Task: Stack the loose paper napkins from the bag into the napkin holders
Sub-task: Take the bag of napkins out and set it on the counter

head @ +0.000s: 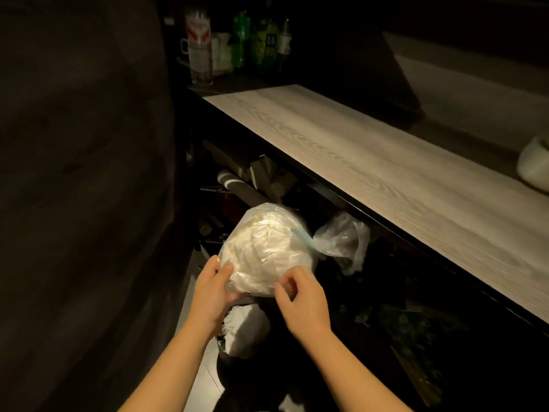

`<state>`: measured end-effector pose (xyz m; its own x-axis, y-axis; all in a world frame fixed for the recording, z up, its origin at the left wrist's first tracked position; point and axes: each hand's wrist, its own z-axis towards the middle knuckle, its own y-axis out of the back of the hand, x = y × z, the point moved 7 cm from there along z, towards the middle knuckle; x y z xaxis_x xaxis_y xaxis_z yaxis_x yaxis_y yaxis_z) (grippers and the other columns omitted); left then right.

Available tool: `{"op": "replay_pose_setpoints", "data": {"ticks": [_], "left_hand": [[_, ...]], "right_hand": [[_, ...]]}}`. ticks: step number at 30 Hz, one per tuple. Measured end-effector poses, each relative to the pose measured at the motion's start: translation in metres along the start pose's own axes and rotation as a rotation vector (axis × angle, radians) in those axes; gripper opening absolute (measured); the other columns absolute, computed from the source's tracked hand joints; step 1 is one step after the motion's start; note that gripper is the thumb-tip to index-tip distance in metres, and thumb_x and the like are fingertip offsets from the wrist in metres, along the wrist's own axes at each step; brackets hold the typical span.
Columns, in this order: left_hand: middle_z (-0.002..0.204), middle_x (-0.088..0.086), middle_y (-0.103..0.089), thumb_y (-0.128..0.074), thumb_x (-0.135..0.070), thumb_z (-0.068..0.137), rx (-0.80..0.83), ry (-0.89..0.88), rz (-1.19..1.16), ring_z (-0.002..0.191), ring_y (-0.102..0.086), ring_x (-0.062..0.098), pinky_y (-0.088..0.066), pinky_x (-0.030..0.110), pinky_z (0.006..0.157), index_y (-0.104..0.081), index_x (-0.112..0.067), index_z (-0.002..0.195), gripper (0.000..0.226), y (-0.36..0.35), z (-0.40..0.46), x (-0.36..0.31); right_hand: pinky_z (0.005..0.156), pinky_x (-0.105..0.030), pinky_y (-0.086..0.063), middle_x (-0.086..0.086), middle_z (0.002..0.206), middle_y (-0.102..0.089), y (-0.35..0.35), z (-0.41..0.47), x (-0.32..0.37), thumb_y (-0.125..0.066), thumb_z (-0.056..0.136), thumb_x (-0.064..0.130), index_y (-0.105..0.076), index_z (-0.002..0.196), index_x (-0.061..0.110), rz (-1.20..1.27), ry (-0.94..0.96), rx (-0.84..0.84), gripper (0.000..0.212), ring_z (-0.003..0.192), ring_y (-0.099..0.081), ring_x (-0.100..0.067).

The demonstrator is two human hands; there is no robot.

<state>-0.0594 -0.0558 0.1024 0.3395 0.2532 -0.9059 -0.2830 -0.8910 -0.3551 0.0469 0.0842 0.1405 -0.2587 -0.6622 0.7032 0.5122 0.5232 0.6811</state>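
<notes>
A clear plastic bag [263, 248] stuffed with white paper napkins hangs in front of me, below the counter's edge. Its tied neck [341, 242] with a blue strip sticks out to the right. My left hand [212, 288] grips the bag's lower left side. My right hand [300, 295] pinches the plastic at the bag's lower right with curled fingers. No napkin holder is in view.
A pale wood-grain counter [386, 162] runs from the back left to the right. Glasses and bottles [237, 40] stand at its far end, and a white bowl-like object [534, 162] sits at the right edge. Dark clutter and a white bundle [246, 331] fill the shelf below.
</notes>
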Motion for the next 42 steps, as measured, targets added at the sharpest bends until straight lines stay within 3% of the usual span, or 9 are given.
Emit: {"op": "replay_pose_setpoints", "data": {"ticks": [4, 8, 12, 14, 19, 24, 28, 37, 42], "left_hand": [[0.104, 0.008, -0.067, -0.048, -0.011, 0.102, -0.069, -0.071, -0.014, 0.086, -0.071, 0.020, -0.060, 0.032, 0.058, -0.059, -0.012, 0.103, 0.012, 0.030, -0.005, -0.031], [0.094, 0.006, -0.066, -0.047, -0.013, 0.102, -0.092, -0.144, -0.049, 0.079, -0.069, 0.019, -0.058, 0.031, 0.054, -0.057, -0.012, 0.096, 0.012, 0.049, -0.017, -0.059], [0.085, 0.005, -0.063, -0.046, -0.009, 0.101, -0.035, -0.231, -0.044, 0.075, -0.065, 0.018, -0.057, 0.029, 0.052, -0.053, -0.008, 0.090, 0.013, 0.033, -0.034, -0.092], [0.084, 0.004, -0.064, -0.045, -0.009, 0.101, -0.002, -0.275, -0.057, 0.073, -0.065, 0.016, -0.056, 0.027, 0.051, -0.054, -0.008, 0.091, 0.013, 0.019, -0.042, -0.113], [0.093, 0.003, -0.058, -0.043, -0.008, 0.101, 0.078, -0.390, -0.126, 0.077, -0.064, 0.016, -0.059, 0.034, 0.056, -0.046, -0.016, 0.090, 0.014, -0.016, -0.067, -0.172], [0.118, 0.000, -0.052, -0.040, -0.002, 0.100, 0.246, -0.411, -0.197, 0.096, -0.066, 0.020, -0.061, 0.043, 0.062, -0.037, -0.030, 0.112, 0.031, -0.078, -0.091, -0.204], [0.129, -0.005, -0.052, -0.055, -0.008, 0.091, 0.492, -0.407, -0.110, 0.108, -0.065, 0.024, -0.060, 0.045, 0.069, -0.039, -0.040, 0.134, 0.056, -0.149, -0.101, -0.208], [0.136, -0.011, -0.043, -0.074, -0.050, 0.064, 0.849, -0.422, 0.089, 0.120, -0.057, 0.017, -0.058, 0.048, 0.089, -0.044, -0.059, 0.121, 0.065, -0.316, -0.103, -0.154], [0.131, -0.020, -0.044, -0.067, -0.051, 0.077, 0.940, -0.496, 0.610, 0.119, -0.051, 0.002, -0.050, 0.022, 0.091, -0.024, -0.049, 0.131, 0.069, -0.371, -0.083, -0.086]], "right_hand": [[0.085, -0.026, -0.042, 0.005, 0.107, -0.041, 0.033, 0.009, 0.016, -0.082, 0.073, 0.042, -0.046, 0.099, 0.019, -0.002, -0.108, -0.246, 0.050, 0.100, -0.042, -0.014], [0.101, -0.031, -0.044, -0.001, 0.143, -0.041, 0.032, 0.014, 0.022, -0.083, 0.068, 0.053, -0.032, 0.145, 0.017, 0.360, -0.319, -0.059, 0.099, 0.128, -0.043, -0.019], [0.098, -0.036, -0.051, 0.001, 0.138, -0.047, 0.032, 0.015, 0.054, -0.086, 0.059, 0.056, -0.020, 0.151, 0.022, 0.671, -0.283, 0.091, 0.117, 0.123, -0.051, -0.019], [0.102, -0.041, -0.050, 0.006, 0.130, -0.051, 0.052, 0.017, 0.073, -0.088, 0.057, 0.055, -0.022, 0.148, 0.023, 0.675, -0.211, 0.020, 0.117, 0.118, -0.054, -0.015], [0.085, -0.014, -0.051, 0.020, 0.122, -0.049, 0.116, 0.015, 0.127, -0.083, 0.072, 0.031, -0.025, 0.141, 0.032, 0.644, 0.025, -0.120, 0.091, 0.107, -0.053, 0.006], [0.105, -0.038, -0.046, 0.009, 0.137, -0.043, 0.183, 0.013, 0.138, -0.084, 0.076, 0.029, -0.020, 0.146, 0.034, 0.584, 0.098, -0.268, 0.095, 0.123, -0.048, -0.010], [0.095, -0.027, -0.049, 0.007, 0.138, -0.044, 0.242, 0.011, 0.124, -0.082, 0.078, 0.024, -0.021, 0.148, 0.032, 0.551, 0.116, -0.375, 0.093, 0.117, -0.050, -0.004], [0.105, -0.042, -0.045, 0.002, 0.139, -0.044, 0.367, -0.005, 0.030, -0.083, 0.076, 0.028, -0.023, 0.132, 0.041, 0.334, -0.039, -0.583, 0.083, 0.123, -0.049, -0.018], [0.109, -0.042, -0.040, -0.002, 0.144, -0.039, 0.378, -0.005, -0.055, -0.070, 0.069, 0.065, -0.028, 0.148, 0.016, -0.036, -0.368, -0.398, 0.102, 0.130, -0.042, -0.023]]}}
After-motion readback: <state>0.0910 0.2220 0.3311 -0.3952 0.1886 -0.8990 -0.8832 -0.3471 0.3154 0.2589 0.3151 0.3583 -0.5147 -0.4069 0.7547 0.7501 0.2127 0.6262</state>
